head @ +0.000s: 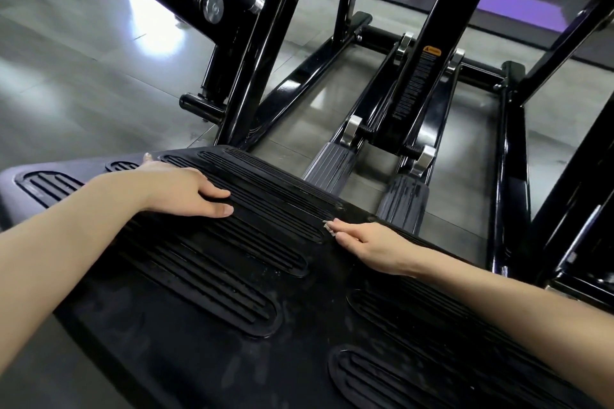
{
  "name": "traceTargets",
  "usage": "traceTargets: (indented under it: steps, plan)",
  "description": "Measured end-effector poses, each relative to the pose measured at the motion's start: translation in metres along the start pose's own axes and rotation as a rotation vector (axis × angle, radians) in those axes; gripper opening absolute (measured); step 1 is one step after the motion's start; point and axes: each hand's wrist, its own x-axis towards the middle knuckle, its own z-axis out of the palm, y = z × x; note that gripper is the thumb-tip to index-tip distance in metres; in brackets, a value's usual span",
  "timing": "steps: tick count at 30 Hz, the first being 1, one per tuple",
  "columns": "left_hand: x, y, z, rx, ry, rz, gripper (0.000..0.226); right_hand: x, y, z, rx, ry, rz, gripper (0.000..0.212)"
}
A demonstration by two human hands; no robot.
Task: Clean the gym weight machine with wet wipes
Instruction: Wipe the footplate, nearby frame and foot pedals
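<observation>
grey gym floor (83,76) surrounds the black footplate (199,276); my left hand (179,191) lies flat on it, right hand (368,242) pinches a pale scrap (329,226) at its edge; spot-cleaning, i judge, next peel it off

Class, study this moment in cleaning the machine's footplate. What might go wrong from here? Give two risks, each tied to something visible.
1. The right hand pinches only a tiny pale scrap at the footplate edge; it may tear or slip from the grip and drop to the floor beyond.
2. The left hand rests on ridged grooves, and the plate shows pale smears; a scrap that small would likely leave grime in them.
</observation>
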Motion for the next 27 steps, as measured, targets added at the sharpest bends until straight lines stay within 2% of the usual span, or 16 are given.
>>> traceTargets:
  steps: [3, 6, 9, 14, 17, 21, 24, 27]
  plan:
    - [0.001, 0.0, -0.001, 0.002, -0.003, 0.002, 0.058, -0.013, -0.006, -0.007, 0.027, 0.034, -0.024, 0.038]
    - [0.001, -0.001, 0.0, -0.003, -0.001, -0.002, 0.058, -0.044, -0.011, -0.007, 0.184, -0.049, -0.11, 0.036]
    - [0.002, -0.001, 0.0, -0.003, 0.008, 0.004, 0.058, -0.073, -0.012, -0.003, 0.348, -0.059, -0.199, 0.035]
    - [0.002, -0.002, 0.002, -0.006, 0.011, 0.009, 0.059, -0.049, -0.008, 0.0, 0.093, 0.104, -0.191, 0.031]
    - [0.001, -0.002, 0.003, -0.005, 0.006, 0.006, 0.061, -0.039, -0.015, -0.008, 0.162, 0.148, -0.127, 0.024]
    - [0.002, -0.003, 0.003, -0.012, 0.0, 0.012, 0.062, -0.031, -0.034, -0.007, 0.239, 0.331, 0.02, 0.019]
    - [0.004, -0.004, 0.003, -0.001, -0.003, 0.017, 0.062, -0.033, -0.06, 0.008, 0.117, 0.279, 0.081, 0.027]
    - [0.003, -0.003, 0.003, 0.004, -0.004, 0.022, 0.061, -0.052, -0.077, 0.004, 0.111, 0.257, 0.035, 0.025]
